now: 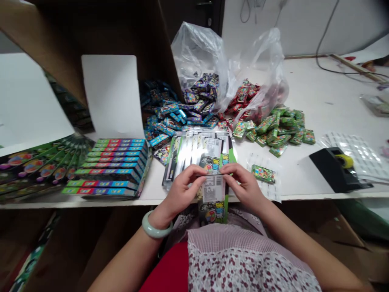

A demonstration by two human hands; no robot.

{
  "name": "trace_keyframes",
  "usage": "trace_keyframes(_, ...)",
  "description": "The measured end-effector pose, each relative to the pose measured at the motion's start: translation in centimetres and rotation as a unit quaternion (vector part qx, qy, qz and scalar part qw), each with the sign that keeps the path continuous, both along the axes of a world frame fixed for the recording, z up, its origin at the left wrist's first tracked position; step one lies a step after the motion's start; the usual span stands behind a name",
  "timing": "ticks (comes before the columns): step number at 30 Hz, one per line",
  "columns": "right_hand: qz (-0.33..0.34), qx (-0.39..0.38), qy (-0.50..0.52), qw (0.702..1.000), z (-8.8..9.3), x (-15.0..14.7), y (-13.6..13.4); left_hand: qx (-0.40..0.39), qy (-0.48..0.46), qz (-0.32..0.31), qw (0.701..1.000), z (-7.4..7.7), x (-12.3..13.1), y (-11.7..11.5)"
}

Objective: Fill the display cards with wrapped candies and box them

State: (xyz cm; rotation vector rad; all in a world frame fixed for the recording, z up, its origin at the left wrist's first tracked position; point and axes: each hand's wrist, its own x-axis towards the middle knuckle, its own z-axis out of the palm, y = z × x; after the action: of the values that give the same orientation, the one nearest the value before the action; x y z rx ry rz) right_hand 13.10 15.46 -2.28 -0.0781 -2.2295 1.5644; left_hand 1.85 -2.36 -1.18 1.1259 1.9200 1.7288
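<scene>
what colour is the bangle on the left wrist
The bangle is pale green, and it shows best in the head view.

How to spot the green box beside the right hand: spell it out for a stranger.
On the white table, find the black tape dispenser. Between it and the right hand, a green box lies on a pale sheet. It lies alone, apart from the green heap farther back.
</scene>
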Motion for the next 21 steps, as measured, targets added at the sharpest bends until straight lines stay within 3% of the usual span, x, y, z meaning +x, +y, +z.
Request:
trace_keyframes(3,0.037,0.008,-0.005,0.999,0.3,-0.2,0.9,0.010,0.017,0.012,1.000,0.2,-0.3,0.3)
trace_keyframes(5,0.024,0.017,-0.041,0.999,-0.1,0.0,3.6,0.015,0.031,0.031,0.999,0.1,-0.7,0.5)
trace_keyframes(7,-0.091,0.049,-0.110,0.989,-1.0,0.8,7.7,0.002,0.040,0.052,0.998,-0.2,-1.1,0.6)
trace_keyframes(9,-0.238,0.091,-0.178,0.951,-2.3,1.7,12.3,-0.015,0.046,0.065,0.997,-0.5,-1.5,0.7)
trace_keyframes(12,-0.307,0.120,-0.228,0.916,-4.3,2.6,17.2,-0.026,0.056,0.068,0.996,-0.9,-1.5,1.0)
trace_keyframes(15,-0.316,0.125,-0.258,0.904,-5.8,2.5,18.7,-0.033,0.059,0.067,0.995,-1.0,-1.4,1.2)
trace_keyframes(21,-0.308,0.072,-0.260,0.912,-7.1,3.3,18.1,-0.057,0.050,0.087,0.993,-0.9,-1.1,1.4)
